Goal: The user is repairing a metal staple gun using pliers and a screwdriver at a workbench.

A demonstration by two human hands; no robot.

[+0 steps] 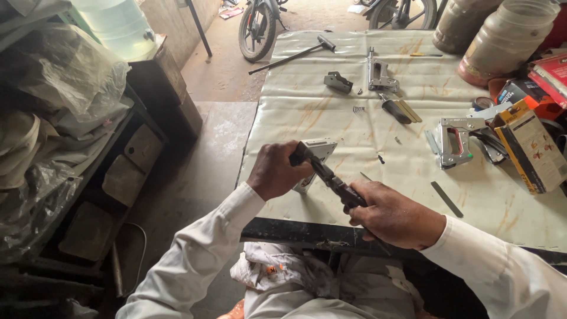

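Across a cream-sheeted workbench (331, 118), the left hand (274, 171) closes around a silver metal stapler body (314, 155), while the right hand (393, 214) clamps a black-handled tool (331, 177) that bridges both fists near the bench's front edge; two large translucent plastic jars (502, 38) stand far right, contents unclear

Bare table (331, 127) mid-left, passable; staple gun (456, 140), boxes (531, 150), jars (502, 38) crowd right.

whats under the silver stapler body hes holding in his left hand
Under the silver stapler body lies the cream table cover. The left hand hides its near side, and a dark tool in the right hand crosses it.
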